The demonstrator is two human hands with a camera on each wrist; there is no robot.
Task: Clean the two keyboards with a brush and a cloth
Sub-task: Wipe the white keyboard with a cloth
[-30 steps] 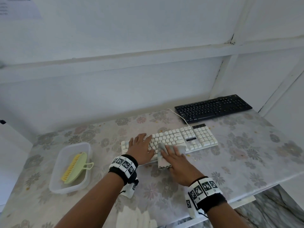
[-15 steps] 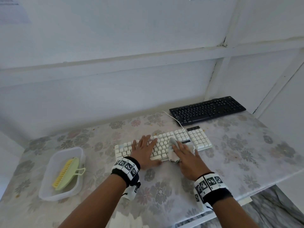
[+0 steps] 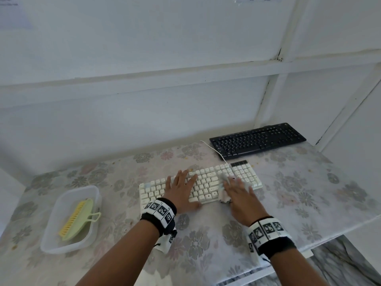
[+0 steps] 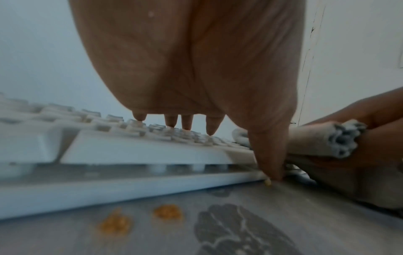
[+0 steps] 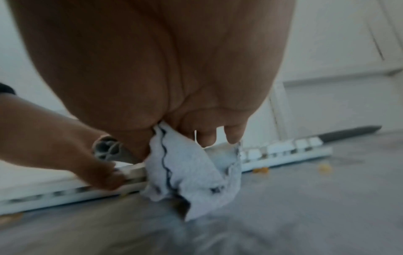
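A white keyboard (image 3: 206,188) lies mid-table. My left hand (image 3: 182,185) rests flat on its left half, fingers spread on the keys (image 4: 130,150) and thumb at the front edge. My right hand (image 3: 239,193) presses a pale grey cloth (image 3: 223,196) onto the keyboard's right part, near the number pad. Its fingers stretch over the cloth while the thumb holds the rolled cloth (image 4: 316,141) from below; a loose flap of the cloth (image 5: 191,169) hangs over the front edge. The black keyboard (image 3: 257,139) sits at the back right. The green and yellow brush (image 3: 76,219) lies in a tub.
The clear plastic tub (image 3: 61,248) stands at the left of the floral tablecloth. Orange crumbs (image 4: 165,211) lie in front of the white keyboard. Its white cable (image 3: 214,150) runs past the black keyboard. White walls close the back and right; the table's front edge (image 3: 340,226) is near.
My right hand has slid the cloth to the right along the white keyboard, from its middle toward the number pad. The left hand has stayed flat on the keyboard's left half.
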